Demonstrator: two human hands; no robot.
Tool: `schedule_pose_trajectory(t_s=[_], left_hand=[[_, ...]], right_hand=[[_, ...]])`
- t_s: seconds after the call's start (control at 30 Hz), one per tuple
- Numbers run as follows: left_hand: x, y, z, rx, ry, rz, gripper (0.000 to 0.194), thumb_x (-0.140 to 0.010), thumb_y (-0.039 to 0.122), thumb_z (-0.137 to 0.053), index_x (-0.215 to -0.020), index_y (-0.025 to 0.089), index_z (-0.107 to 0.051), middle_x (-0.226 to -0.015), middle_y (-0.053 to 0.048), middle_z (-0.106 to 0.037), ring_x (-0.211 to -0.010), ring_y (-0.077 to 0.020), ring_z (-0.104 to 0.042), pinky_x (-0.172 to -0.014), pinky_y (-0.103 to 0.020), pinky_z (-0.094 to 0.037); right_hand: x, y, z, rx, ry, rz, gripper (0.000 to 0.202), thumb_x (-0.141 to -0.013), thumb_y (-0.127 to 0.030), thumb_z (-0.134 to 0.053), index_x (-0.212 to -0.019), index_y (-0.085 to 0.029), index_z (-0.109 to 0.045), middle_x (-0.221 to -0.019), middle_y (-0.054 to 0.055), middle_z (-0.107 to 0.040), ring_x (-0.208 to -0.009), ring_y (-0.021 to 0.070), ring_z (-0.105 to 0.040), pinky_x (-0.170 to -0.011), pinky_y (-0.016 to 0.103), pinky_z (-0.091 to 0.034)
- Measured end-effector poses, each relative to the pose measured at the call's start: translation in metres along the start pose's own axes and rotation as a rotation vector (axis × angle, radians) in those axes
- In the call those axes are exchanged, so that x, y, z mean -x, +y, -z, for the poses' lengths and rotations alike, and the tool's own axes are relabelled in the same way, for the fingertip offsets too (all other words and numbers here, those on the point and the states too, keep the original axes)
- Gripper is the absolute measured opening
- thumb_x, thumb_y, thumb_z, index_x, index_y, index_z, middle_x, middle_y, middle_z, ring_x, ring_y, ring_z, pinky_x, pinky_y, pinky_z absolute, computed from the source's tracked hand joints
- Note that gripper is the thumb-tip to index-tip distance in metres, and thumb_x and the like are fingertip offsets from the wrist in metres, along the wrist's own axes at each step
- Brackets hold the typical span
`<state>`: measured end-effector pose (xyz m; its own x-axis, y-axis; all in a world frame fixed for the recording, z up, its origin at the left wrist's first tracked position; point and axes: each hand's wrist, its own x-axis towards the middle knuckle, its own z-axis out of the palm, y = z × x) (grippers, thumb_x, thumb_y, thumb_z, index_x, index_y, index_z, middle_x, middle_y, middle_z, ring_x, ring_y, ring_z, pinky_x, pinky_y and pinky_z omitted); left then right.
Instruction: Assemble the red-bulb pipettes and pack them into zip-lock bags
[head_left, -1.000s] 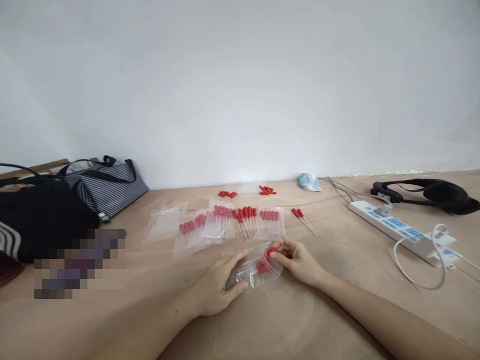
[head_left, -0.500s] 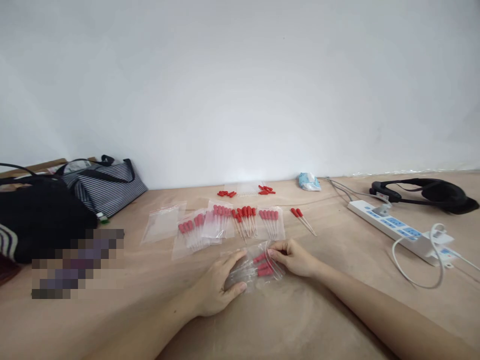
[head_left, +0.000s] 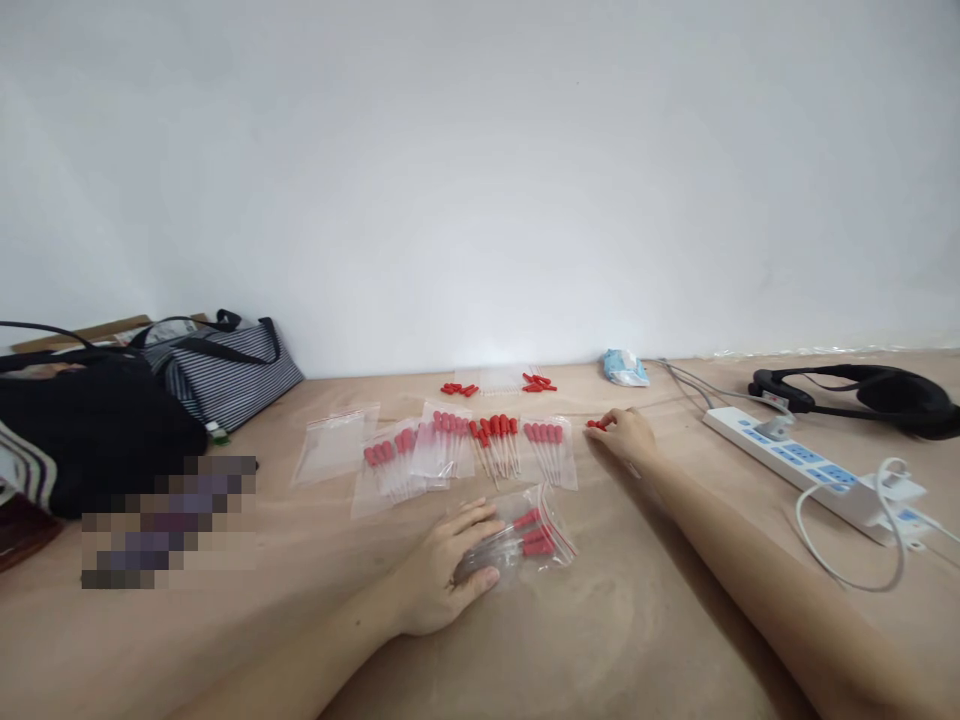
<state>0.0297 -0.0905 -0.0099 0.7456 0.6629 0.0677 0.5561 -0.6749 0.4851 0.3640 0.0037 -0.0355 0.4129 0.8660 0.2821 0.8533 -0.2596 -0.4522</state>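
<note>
My left hand (head_left: 448,572) is closed on the left part of a clear zip bag (head_left: 559,548). Inside that bag lie several glass droppers with red rubber bulbs (head_left: 535,545); my fingers cover part of their tubes. At the right, my right hand (head_left: 628,440) pinches at the bulb end of the loose droppers (head_left: 595,426), whose tubes are mostly hidden by the hand. Between and beyond the hands, more droppers (head_left: 498,427) lie bare on the table, with bagged droppers (head_left: 544,433) to their right and other bagged droppers (head_left: 390,450) to their left.
A flat zip bag (head_left: 335,445) lies at the left. Loose red bulbs (head_left: 540,382) and glass tubes sit near the wall. A tissue pack (head_left: 625,367), a white power strip (head_left: 780,455) with cables and a black headset (head_left: 862,390) are at right. Bags (head_left: 225,375) stand at left.
My right hand has let go of the zip bag and moved right and away to the loose droppers. My left hand remains on the bag.
</note>
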Motion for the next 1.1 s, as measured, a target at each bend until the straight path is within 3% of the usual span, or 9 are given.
schedule_pose_trajectory(t_s=[0.2, 0.4, 0.53, 0.63, 0.7, 0.77, 0.9, 1.1], left_hand=[[0.001, 0.000, 0.000, -0.004, -0.007, 0.006, 0.045, -0.081, 0.031, -0.049, -0.125, 0.024, -0.042, -0.135, -0.006, -0.037, -0.126, -0.0249, -0.029, -0.102, -0.047, -0.027], [0.001, -0.002, 0.000, -0.007, -0.006, -0.014, 0.045, -0.081, 0.031, -0.048, -0.125, 0.025, -0.041, -0.135, -0.005, -0.037, -0.126, -0.0243, -0.030, -0.102, -0.046, -0.027], [0.000, -0.001, 0.000, -0.006, 0.007, -0.017, 0.044, -0.081, 0.031, -0.048, -0.125, 0.024, -0.042, -0.135, -0.005, -0.038, -0.125, -0.0248, -0.030, -0.102, -0.047, -0.027], [0.000, -0.001, 0.000, -0.001, 0.013, -0.027, 0.045, -0.081, 0.031, -0.048, -0.125, 0.025, -0.041, -0.134, -0.005, -0.039, -0.125, -0.0248, -0.031, -0.101, -0.047, -0.028], [0.000, -0.001, -0.001, -0.002, 0.015, -0.035, 0.046, -0.081, 0.031, -0.048, -0.127, 0.026, -0.039, -0.134, -0.004, -0.039, -0.125, -0.0246, -0.031, -0.102, -0.046, -0.028], [0.000, -0.002, -0.001, -0.001, 0.021, -0.037, 0.048, -0.082, 0.032, -0.048, -0.128, 0.027, -0.036, -0.134, -0.004, -0.039, -0.125, -0.0244, -0.031, -0.102, -0.046, -0.027], [0.000, -0.001, 0.000, 0.012, 0.033, -0.032, 0.052, -0.082, 0.032, -0.048, -0.131, 0.029, -0.031, -0.135, -0.003, -0.038, -0.125, -0.0244, -0.031, -0.102, -0.047, -0.028], [0.000, -0.002, -0.001, -0.002, 0.025, -0.020, 0.053, -0.081, 0.033, -0.047, -0.131, 0.027, -0.030, -0.135, -0.004, -0.038, -0.124, -0.0256, -0.032, -0.101, -0.048, -0.027]], right_hand=[[-0.003, -0.012, -0.012, -0.108, 0.020, -0.042, 0.010, -0.066, -0.024, -0.058, -0.066, -0.015, -0.063, -0.087, 0.013, -0.058, -0.085, 0.0240, -0.055, -0.073, 0.031, -0.039], [-0.001, -0.017, -0.007, -0.308, 0.047, -0.106, 0.022, -0.071, -0.029, -0.053, -0.052, -0.017, -0.054, -0.062, 0.009, -0.060, -0.069, 0.0215, -0.058, -0.062, 0.029, -0.041], [0.009, -0.021, 0.008, -0.575, 0.062, -0.102, 0.028, -0.079, -0.042, -0.041, -0.072, -0.018, -0.053, -0.063, 0.003, -0.060, -0.052, 0.0123, -0.053, -0.052, 0.024, -0.042], [0.030, -0.025, 0.019, -1.031, 0.089, -0.077, 0.031, -0.075, -0.048, -0.048, -0.091, -0.021, -0.044, -0.064, -0.003, -0.058, -0.044, 0.0078, -0.046, -0.046, 0.022, -0.041], [0.050, -0.028, 0.021, -1.266, 0.048, -0.057, 0.044, -0.068, -0.049, -0.059, -0.098, -0.024, -0.039, -0.064, -0.006, -0.055, -0.044, 0.0075, -0.046, -0.044, 0.021, -0.040], [0.071, -0.032, 0.021, -1.341, -0.045, -0.061, 0.048, -0.064, -0.049, -0.062, -0.097, -0.024, -0.040, -0.065, -0.006, -0.054, -0.046, 0.0076, -0.047, -0.045, 0.022, -0.040], [0.099, -0.040, 0.016, -1.366, -0.170, -0.085, 0.046, -0.063, -0.052, -0.062, -0.092, -0.023, -0.042, -0.065, -0.006, -0.052, -0.047, 0.0076, -0.048, -0.047, 0.023, -0.041], [0.119, -0.049, 0.013, -1.360, -0.290, -0.110, 0.045, -0.064, -0.052, -0.061, -0.090, -0.023, -0.039, -0.068, -0.004, -0.053, -0.052, 0.0106, -0.054, -0.053, 0.028, -0.045]])
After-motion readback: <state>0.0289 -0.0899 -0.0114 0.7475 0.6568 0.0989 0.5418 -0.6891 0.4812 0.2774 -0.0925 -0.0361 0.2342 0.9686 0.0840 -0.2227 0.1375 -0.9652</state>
